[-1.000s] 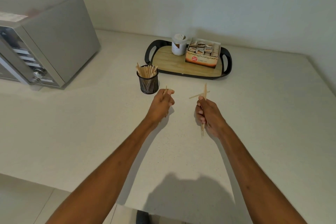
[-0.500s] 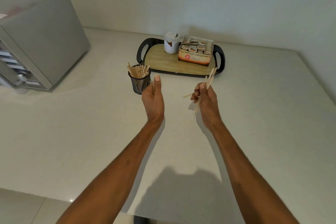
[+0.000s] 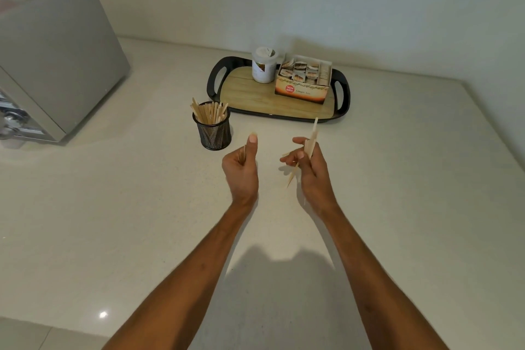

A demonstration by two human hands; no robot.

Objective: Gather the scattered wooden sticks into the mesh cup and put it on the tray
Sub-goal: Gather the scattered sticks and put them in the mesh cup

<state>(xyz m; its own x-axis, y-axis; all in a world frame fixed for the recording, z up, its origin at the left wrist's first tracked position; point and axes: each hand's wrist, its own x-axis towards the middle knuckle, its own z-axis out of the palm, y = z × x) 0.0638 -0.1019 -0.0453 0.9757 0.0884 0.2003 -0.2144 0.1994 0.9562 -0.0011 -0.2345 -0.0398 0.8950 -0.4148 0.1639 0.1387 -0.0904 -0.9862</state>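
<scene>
A black mesh cup [image 3: 213, 131] stands on the white counter, holding several wooden sticks upright. Just right of it and a little nearer to me, my left hand [image 3: 241, 167] is curled, thumb up, around a few short sticks [image 3: 242, 154]. My right hand [image 3: 311, 167] grips a loose bundle of wooden sticks [image 3: 310, 142] that point up toward the tray and down past the fingers. The tray [image 3: 247, 101], with a black rim and wooden floor, lies behind both hands. No loose sticks show on the counter.
On the tray stand a white jar [image 3: 264, 65] and an open orange tea box [image 3: 304, 80], leaving its left front part bare. A silver microwave [image 3: 54, 62] fills the far left. The counter's front edge runs along the lower left, with floor tiles below.
Both hands have lifted off the counter with sticks in them. The left hand turned thumb up near the cup; the right bundle tilted upright. My head shifted, moving the view left.
</scene>
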